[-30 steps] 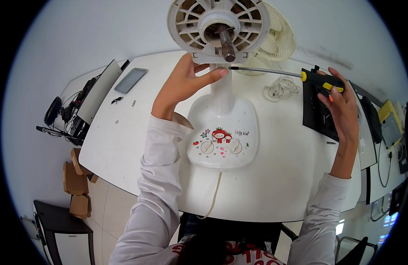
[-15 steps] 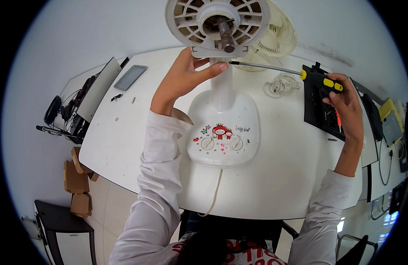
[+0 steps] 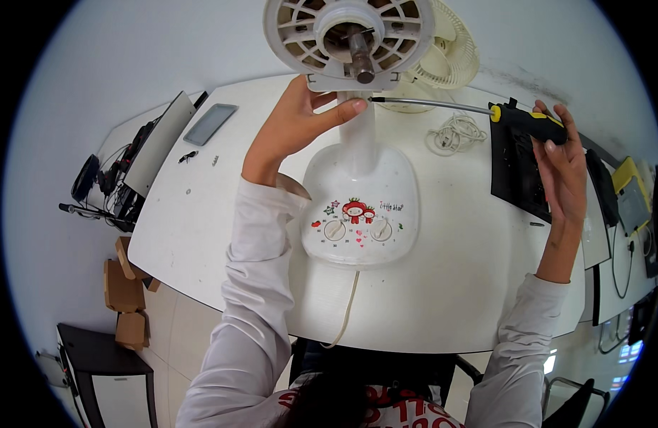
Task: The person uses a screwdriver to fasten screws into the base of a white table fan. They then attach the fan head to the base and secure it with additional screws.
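Note:
A white table fan without its blade and front guard stands upright on the desk, its bare metal shaft pointing toward me. Closed round the top of the fan's neck is my left hand, thumb lying along the front just below the motor housing. My right hand grips the end of a black-and-yellow screwdriver by the fingertips. The screwdriver lies almost level, and its tip meets the right side of the neck beside my left thumb. Whether a screw sits under the tip is too small to tell.
A second, cream fan stands behind. A coiled cable and an opened black tool case lie on the right. To the left are a grey tray and small loose parts. The fan's cord runs off the front edge.
The screwdriver's handle has turned about its axis and shifted slightly right. My right hand has moved a little right and its fingers have rolled round the handle. My left hand stays in place.

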### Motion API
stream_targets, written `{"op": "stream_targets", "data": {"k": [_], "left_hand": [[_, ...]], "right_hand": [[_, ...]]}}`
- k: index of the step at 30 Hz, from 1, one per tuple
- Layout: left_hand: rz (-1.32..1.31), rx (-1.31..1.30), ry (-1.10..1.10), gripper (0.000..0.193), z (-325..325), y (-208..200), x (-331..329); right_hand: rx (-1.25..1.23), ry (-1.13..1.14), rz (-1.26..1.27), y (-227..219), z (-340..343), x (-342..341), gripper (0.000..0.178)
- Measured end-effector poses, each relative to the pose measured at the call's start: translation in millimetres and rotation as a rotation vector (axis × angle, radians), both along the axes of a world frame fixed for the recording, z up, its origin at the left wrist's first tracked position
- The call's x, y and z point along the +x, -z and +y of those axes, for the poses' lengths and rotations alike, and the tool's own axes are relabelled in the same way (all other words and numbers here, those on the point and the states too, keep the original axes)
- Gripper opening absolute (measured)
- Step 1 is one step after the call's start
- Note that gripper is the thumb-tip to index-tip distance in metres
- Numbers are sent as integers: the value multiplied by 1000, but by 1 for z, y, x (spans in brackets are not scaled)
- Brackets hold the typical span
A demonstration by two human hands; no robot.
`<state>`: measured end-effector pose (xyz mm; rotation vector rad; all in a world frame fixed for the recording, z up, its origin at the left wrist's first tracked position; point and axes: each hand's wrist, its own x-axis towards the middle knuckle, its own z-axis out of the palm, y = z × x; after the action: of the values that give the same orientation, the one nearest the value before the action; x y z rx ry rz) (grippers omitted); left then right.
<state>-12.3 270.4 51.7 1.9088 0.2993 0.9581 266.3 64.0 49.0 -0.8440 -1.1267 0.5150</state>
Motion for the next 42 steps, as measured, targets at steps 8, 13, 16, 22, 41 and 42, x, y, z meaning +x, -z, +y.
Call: {"op": "stream_targets", "data": {"k": [8,13,16,22,41,42], "left_hand": [[37,-15,-41,64,-6,-5,-3],[38,-15,-41,63,-4,-4,-4],[32,-15,-22,63,-5,-5,-4],[-6,-23,-12,61,-8,-4,-2],[-37,18,8,55,-5,-2,-5],[-38,26,24,55,-10,-6,-4]], "right_hand": [[-259,178,-143,-9,-6,-9,33],[-425,293,-205,-11,-3,-19,38],[-267,286,-197,-4,-2,-15,39],[-500,366,-290,-4,2,-12,37],[-204,270,-211,-8,-3,-22,25],[-245,257,-253,-6,-3,-14,25]]}}
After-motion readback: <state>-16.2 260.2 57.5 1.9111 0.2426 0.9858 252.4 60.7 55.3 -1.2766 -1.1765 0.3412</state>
